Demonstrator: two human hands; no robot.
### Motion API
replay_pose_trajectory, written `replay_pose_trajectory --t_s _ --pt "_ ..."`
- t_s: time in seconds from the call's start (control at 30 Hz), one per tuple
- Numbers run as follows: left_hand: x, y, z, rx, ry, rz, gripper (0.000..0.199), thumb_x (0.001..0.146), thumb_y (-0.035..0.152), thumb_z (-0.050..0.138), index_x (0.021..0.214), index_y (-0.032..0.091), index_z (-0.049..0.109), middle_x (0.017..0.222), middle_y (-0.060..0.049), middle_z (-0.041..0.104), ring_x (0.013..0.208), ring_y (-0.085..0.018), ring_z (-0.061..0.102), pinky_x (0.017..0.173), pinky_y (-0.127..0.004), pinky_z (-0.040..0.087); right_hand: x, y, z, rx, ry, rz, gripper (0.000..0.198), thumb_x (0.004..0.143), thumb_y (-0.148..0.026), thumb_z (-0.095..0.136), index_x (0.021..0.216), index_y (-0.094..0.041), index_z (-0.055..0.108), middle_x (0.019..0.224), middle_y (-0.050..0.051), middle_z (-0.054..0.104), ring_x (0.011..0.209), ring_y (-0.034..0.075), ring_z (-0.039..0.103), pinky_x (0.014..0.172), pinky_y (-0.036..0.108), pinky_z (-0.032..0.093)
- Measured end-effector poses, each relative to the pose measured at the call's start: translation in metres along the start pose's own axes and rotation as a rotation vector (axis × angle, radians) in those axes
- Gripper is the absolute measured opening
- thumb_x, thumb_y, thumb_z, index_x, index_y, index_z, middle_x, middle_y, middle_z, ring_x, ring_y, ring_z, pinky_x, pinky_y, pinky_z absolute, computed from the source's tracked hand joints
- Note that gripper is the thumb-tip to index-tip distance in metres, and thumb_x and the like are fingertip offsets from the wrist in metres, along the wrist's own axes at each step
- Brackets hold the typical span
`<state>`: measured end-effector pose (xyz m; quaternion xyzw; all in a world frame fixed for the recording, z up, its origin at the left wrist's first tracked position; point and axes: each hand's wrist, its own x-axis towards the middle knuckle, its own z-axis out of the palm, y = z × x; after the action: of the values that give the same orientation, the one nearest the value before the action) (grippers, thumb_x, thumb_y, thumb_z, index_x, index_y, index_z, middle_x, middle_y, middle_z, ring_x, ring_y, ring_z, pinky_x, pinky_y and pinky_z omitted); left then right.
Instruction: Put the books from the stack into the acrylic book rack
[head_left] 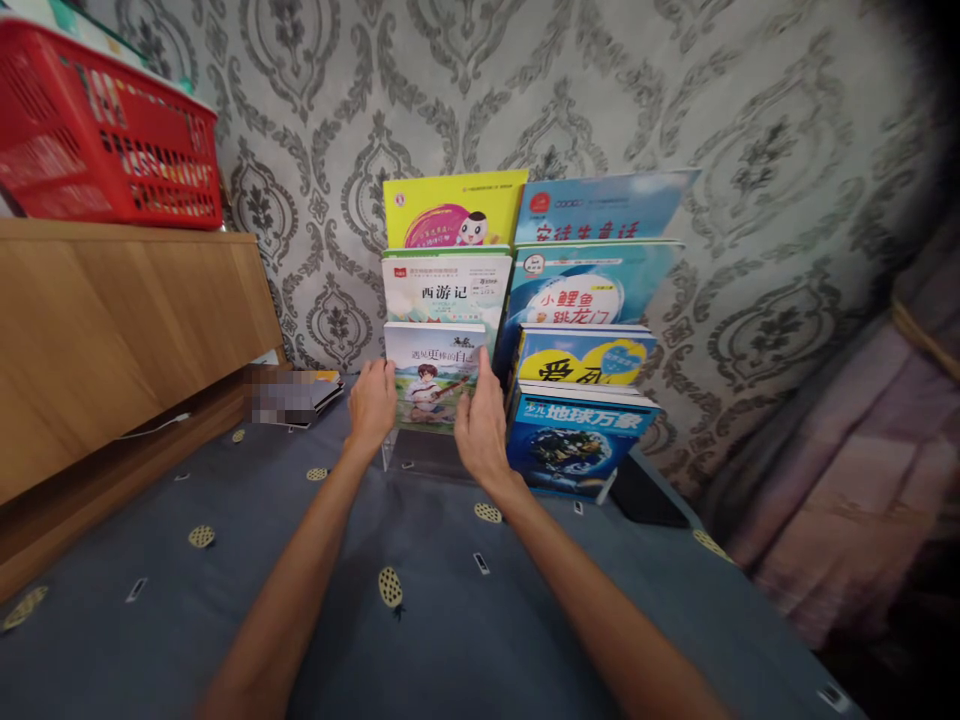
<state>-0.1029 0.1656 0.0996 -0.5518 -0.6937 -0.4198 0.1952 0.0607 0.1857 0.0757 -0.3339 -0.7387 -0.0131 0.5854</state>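
A book with a child and a guitar on its cover stands in the front left of a tiered clear rack. At its left edge is my left hand, fingers curled against the side. My right hand presses the opposite edge, thumb low and fingers upright. Behind it rise a pale book and a yellow book. To the right, a blue earth book fronts a yellow-and-blue book, a teal book and a light blue book.
The rack rests on a dark blue patterned cloth against a papered wall. Left stands a wooden cabinet with a red basket; printed items lie beside it. A flat black object and a curtain are right.
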Motion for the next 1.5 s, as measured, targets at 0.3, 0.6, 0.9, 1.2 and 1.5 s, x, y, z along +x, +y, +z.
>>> replay_pose_trajectory --t_s 0.3,0.6,0.9,1.2,1.5 --pt "-0.003 0.01 -0.007 0.127 -0.057 -0.009 0.031 0.105 0.029 0.03 0.102 0.018 0.059 0.104 -0.013 0.065 0.093 -0.026 0.064 0.077 -0.033 0.045 0.0 0.009 0.005 -0.017 -0.029 0.016 0.074 0.093 -0.012 0.031 0.162 -0.02 0.004 0.147 0.019 0.046 0.134 0.031 0.046 0.108 0.056 0.045" --pt "-0.002 0.012 -0.009 0.147 -0.095 -0.037 0.031 0.105 0.028 0.029 0.102 0.019 0.058 0.105 -0.014 0.065 0.094 -0.026 0.064 0.074 -0.032 0.044 0.001 0.011 0.006 0.008 -0.03 0.011 0.075 0.092 -0.013 0.035 0.161 -0.019 0.008 0.146 0.02 0.046 0.133 0.033 0.046 0.109 0.058 0.043" --pt "0.003 -0.008 -0.002 0.002 -0.04 0.031 0.038 0.105 0.03 0.024 0.093 0.02 0.058 0.098 -0.012 0.066 0.1 -0.024 0.061 0.088 -0.034 0.045 0.002 0.011 0.002 0.015 -0.051 0.018 0.075 0.093 -0.016 0.035 0.161 -0.021 0.003 0.145 0.019 0.047 0.135 0.031 0.046 0.109 0.057 0.044" --pt "0.007 -0.008 -0.008 -0.028 -0.039 0.034 0.036 0.104 0.03 0.026 0.093 0.02 0.058 0.099 -0.012 0.066 0.102 -0.024 0.061 0.09 -0.034 0.045 0.005 0.011 -0.002 0.059 -0.017 0.023 0.067 0.09 -0.018 0.04 0.155 -0.016 0.022 0.148 0.02 0.045 0.139 0.031 0.042 0.113 0.058 0.04" --pt "0.006 -0.007 -0.009 -0.092 -0.021 0.041 0.035 0.105 0.032 0.026 0.097 0.02 0.058 0.102 -0.011 0.066 0.105 -0.023 0.061 0.091 -0.033 0.045 0.008 0.012 -0.006 0.021 -0.012 -0.008 0.065 0.094 -0.02 0.038 0.155 -0.023 0.018 0.148 0.018 0.043 0.14 0.031 0.04 0.112 0.061 0.039"
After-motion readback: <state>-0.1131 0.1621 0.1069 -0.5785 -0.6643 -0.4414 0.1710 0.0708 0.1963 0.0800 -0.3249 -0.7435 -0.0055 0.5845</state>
